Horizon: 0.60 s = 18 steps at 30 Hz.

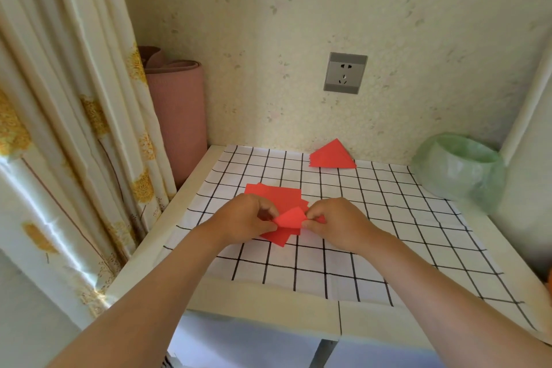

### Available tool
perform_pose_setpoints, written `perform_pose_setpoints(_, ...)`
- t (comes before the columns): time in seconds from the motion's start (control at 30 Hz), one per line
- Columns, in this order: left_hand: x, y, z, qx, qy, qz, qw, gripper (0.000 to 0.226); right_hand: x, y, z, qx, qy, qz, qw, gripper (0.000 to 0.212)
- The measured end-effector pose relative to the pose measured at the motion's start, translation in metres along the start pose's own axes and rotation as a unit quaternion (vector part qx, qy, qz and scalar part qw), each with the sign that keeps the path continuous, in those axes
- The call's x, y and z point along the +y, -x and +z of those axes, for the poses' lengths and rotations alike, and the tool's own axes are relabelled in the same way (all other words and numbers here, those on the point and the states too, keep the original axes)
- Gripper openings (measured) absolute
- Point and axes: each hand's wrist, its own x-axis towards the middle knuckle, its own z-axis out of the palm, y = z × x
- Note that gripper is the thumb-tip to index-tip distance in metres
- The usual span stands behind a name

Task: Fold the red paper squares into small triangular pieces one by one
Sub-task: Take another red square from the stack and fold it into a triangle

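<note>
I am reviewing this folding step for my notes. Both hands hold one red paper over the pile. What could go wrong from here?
1. The left hand and right hand pinch the red paper while it is curved, not pressed flat, so the crease may land crooked.
2. The stack of red squares lies fanned directly beneath; the hands could nudge sheets askew or catch a second one.

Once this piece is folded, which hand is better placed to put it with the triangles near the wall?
Likely the right hand: it pinches the piece, and the triangles lie straight beyond it. The left hand would have to cross over.
</note>
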Motion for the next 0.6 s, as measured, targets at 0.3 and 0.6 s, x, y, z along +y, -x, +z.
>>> perform_pose_setpoints(0.3,0.055,-0.016,0.056,-0.032,-0.006,0.083,0.996,0.014,0.023,0.054,-0.032,-0.029,-0.116,0.099,0.988,0.032)
perform_pose_setpoints(0.6,0.084,-0.037,0.084,-0.129,-0.005,0.114,0.985,0.010,0.094,0.057,-0.039,0.022,-0.035,0.188,0.981,0.029)
